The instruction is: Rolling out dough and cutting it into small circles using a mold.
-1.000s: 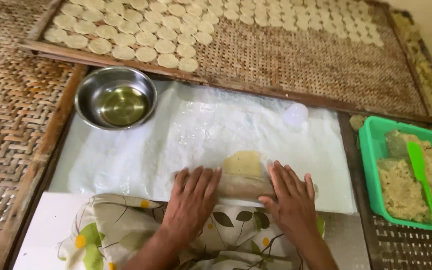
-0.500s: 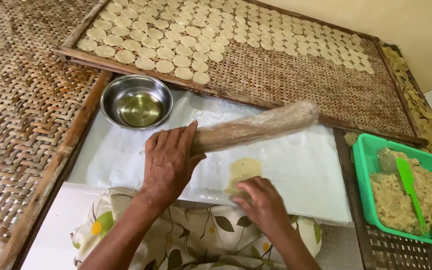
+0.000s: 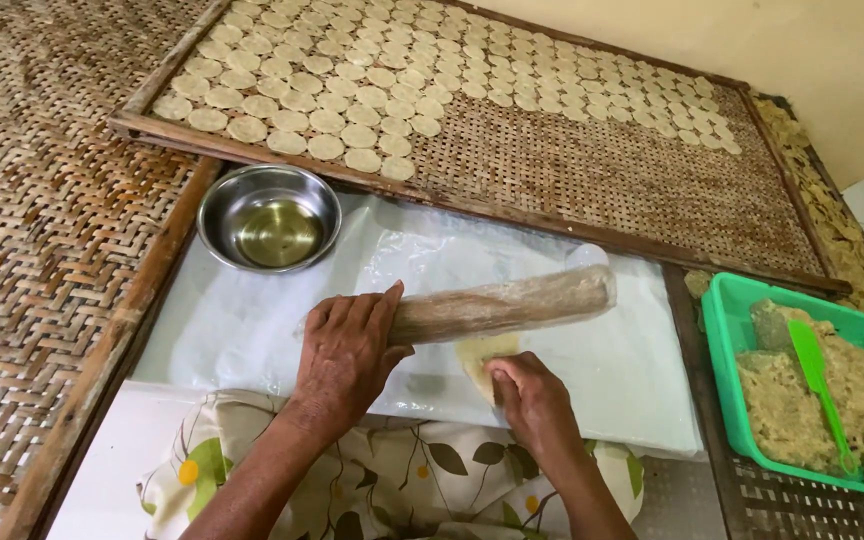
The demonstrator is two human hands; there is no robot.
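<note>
Under right hand (image 3: pixel 537 405): flattened dough disc (image 3: pixel 480 355).

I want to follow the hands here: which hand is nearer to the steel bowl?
Left. The left hand grips the wrapped rolling pin just below and right of the steel bowl. The right hand is farther off, pressing on the flat dough piece.

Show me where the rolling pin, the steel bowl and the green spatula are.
rolling pin (image 3: pixel 512 303), head view, middle of its plastic-wrapped barrel
steel bowl (image 3: pixel 222 195), head view, left inner wall
green spatula (image 3: pixel 814 372), head view, its blade over the dough
</note>
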